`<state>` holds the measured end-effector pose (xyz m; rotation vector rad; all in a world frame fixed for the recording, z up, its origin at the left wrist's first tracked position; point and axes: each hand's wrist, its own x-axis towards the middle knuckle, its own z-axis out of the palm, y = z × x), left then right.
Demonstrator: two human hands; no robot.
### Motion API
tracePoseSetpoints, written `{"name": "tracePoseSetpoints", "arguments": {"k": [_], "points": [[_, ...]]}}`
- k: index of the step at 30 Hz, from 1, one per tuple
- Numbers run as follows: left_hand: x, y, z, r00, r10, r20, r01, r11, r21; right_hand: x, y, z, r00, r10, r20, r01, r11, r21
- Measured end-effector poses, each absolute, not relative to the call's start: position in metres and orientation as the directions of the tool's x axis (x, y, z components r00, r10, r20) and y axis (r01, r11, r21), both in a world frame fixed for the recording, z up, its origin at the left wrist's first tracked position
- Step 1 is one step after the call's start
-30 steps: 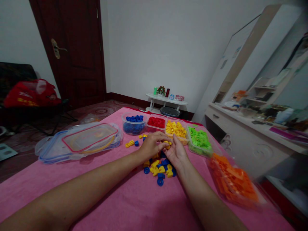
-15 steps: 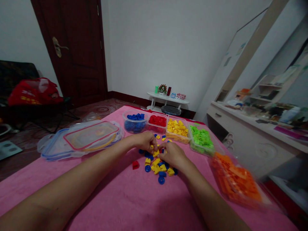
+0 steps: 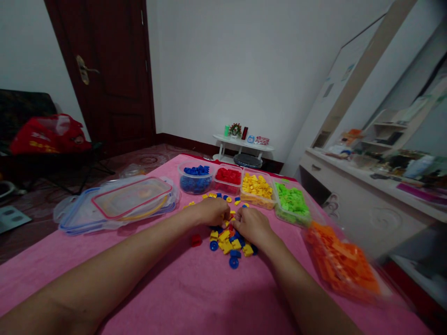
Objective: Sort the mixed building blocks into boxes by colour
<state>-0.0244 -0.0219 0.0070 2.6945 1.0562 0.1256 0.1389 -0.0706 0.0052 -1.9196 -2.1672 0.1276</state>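
A loose pile of yellow, blue and red toy building blocks (image 3: 226, 245) lies on the pink cloth (image 3: 174, 288) in front of me. My left hand (image 3: 213, 211) reaches into the pile's far left side, its fingers curled down and closed; whatever they hold is hidden. Close beside it, my right hand (image 3: 252, 224) is at the right side, thumb and fingers pinched among the blocks, and what it grips cannot be made out. A blue wheel (image 3: 233, 263) rests at the near edge of the pile. One red block (image 3: 196, 240) sits apart, left of it.
Behind the pile stand clear tubs of blue blocks (image 3: 196, 182), red blocks (image 3: 228, 176), yellow blocks (image 3: 257, 187) and green blocks (image 3: 292, 199). A box of orange pieces (image 3: 344, 260) is at the right. Stacked lids (image 3: 118, 204) lie to the left.
My left hand has shifted slightly within the pile, and its fingers are tucked lower. My right hand has barely moved. More small blocks show behind my left hand.
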Motion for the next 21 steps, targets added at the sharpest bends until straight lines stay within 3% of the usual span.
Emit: {"name": "tracePoseSetpoints", "arguments": {"k": [3,5,6,8,11,16,21], "points": [[-0.027,-0.014,0.009,0.668,0.741,0.071,0.674,-0.642,0.365,0.142,-0.064,0.005,-0.051,0.986,0.161,0.748,0.145,-0.648],[-0.029,-0.01,0.015,0.594,0.783,0.186,0.658,-0.605,0.448,0.142,-0.062,0.008,0.004,0.997,0.082,0.396,0.074,-0.915],[-0.03,-0.008,0.019,0.553,0.795,0.252,0.639,-0.598,0.484,0.142,-0.061,0.01,0.016,1.0,0.007,0.196,0.004,-0.981],[-0.029,-0.008,0.027,0.479,0.798,0.366,0.583,-0.601,0.547,0.142,-0.062,0.014,-0.03,0.989,-0.146,-0.138,-0.149,-0.979],[-0.026,-0.014,0.036,0.428,0.765,0.481,0.507,-0.644,0.573,0.141,-0.064,0.018,-0.16,0.957,-0.241,-0.4,-0.286,-0.871],[-0.018,-0.03,0.042,0.466,0.628,0.623,0.463,-0.773,0.433,0.134,-0.068,0.016,-0.266,0.925,-0.269,-0.533,-0.374,-0.759],[-0.01,-0.044,0.04,0.573,0.557,0.601,0.443,-0.828,0.344,0.127,-0.073,0.014,-0.276,0.905,-0.323,-0.627,-0.424,-0.653]]}}
